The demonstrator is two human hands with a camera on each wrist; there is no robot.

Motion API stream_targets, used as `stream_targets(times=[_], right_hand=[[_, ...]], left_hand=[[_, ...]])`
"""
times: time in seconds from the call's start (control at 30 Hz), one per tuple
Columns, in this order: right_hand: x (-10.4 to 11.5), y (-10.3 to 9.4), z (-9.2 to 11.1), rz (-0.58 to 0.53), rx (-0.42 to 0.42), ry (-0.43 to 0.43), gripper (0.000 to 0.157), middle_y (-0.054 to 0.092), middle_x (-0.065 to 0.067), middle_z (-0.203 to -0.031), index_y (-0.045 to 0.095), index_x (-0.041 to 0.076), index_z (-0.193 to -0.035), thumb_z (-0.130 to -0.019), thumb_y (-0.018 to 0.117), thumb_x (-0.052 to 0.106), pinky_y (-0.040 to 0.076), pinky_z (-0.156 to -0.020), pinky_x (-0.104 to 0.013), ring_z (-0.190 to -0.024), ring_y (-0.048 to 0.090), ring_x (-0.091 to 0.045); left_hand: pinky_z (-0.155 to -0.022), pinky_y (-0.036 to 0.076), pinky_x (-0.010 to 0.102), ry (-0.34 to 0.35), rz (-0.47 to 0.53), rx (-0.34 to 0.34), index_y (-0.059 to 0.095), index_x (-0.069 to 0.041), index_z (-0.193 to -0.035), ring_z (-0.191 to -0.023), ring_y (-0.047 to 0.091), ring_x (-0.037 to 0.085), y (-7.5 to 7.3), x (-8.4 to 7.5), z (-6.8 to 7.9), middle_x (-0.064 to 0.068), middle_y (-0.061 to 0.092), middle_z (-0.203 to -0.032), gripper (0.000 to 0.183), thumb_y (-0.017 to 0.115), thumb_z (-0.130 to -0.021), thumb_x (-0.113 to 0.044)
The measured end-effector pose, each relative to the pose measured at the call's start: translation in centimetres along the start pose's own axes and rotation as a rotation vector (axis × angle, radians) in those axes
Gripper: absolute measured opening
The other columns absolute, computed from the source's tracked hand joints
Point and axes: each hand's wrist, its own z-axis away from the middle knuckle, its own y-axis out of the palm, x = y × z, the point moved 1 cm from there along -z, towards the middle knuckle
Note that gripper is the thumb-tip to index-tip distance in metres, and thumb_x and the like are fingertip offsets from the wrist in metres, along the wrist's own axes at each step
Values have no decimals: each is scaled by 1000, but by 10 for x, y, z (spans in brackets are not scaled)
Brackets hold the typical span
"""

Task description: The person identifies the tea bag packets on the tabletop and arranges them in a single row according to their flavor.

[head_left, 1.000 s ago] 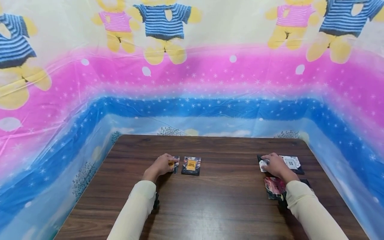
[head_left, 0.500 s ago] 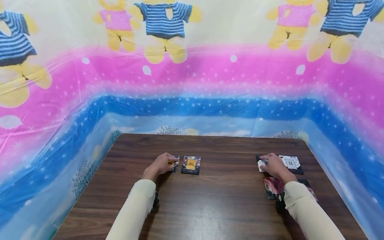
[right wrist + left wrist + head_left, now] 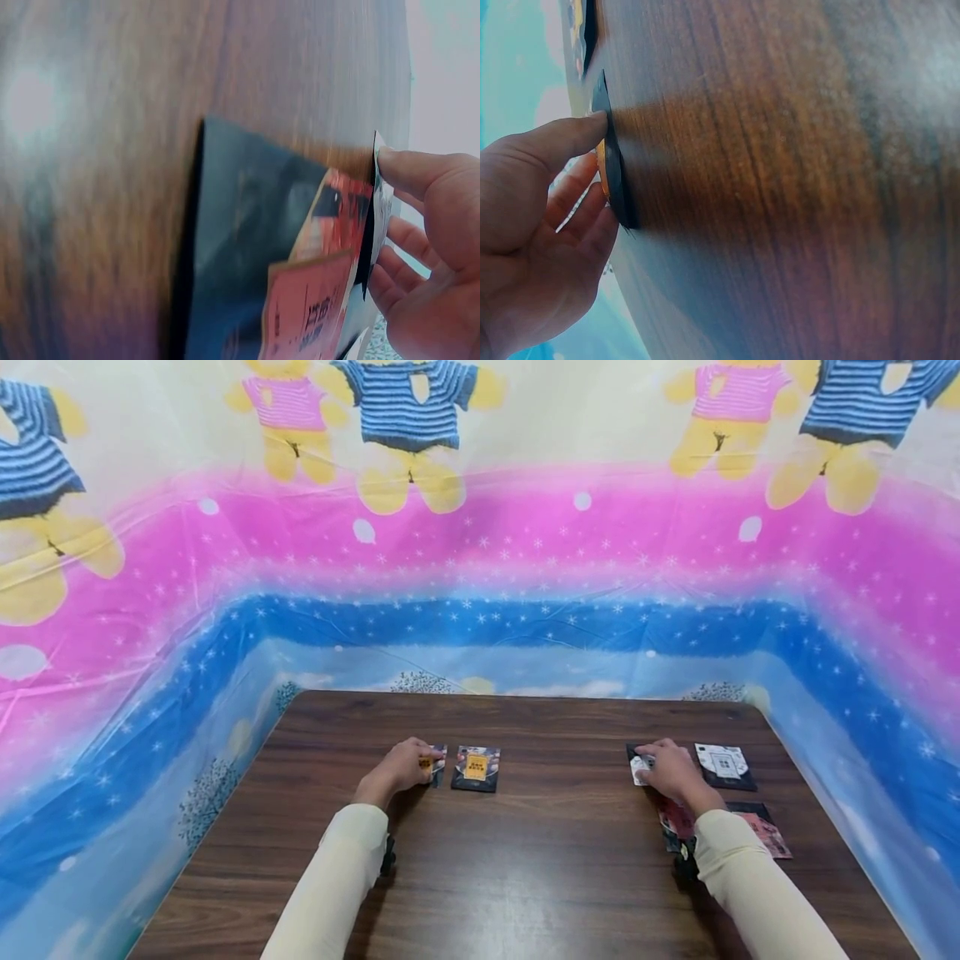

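In the head view my left hand point(image 3: 403, 766) holds a flat black sachet with an orange label point(image 3: 437, 768) on the table, covering part of it. The left wrist view has the thumb on one edge of that sachet point(image 3: 615, 176) and the fingertips at another. A matching orange-label sachet point(image 3: 476, 768) lies just right of it. My right hand point(image 3: 673, 768) grips a black-and-white sachet point(image 3: 637, 768) between thumb and fingers, seen edge-on in the right wrist view. Another white sachet point(image 3: 726, 766) lies to its right. Below are two red sachets, one point(image 3: 675, 821) partly hidden by the wrist, the other point(image 3: 763, 831) by the sleeve.
The brown wooden table point(image 3: 540, 860) carries the sachets along its far half. A printed cloth point(image 3: 525, 627) with bears and snowflakes rises behind the table and down both sides.
My right hand has slid left with the white sachet, opening a gap to the other white one and showing more of the right-hand red sachet. The left hand stays on its sachet.
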Motion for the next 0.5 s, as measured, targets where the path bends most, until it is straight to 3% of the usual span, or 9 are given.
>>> stream_targets(times=[0.5], right_hand=[[28,10,0,-26,-11,25,49,47,-30,-146,60,5,-142,-95,70,19,43,-103,-63,-130,43,-54]], left_hand=[[-109,46,54,-16,14,1,68,-21,-136,-131,51,35,0,-2,1,13,52,-146,43,71,-95,-8]])
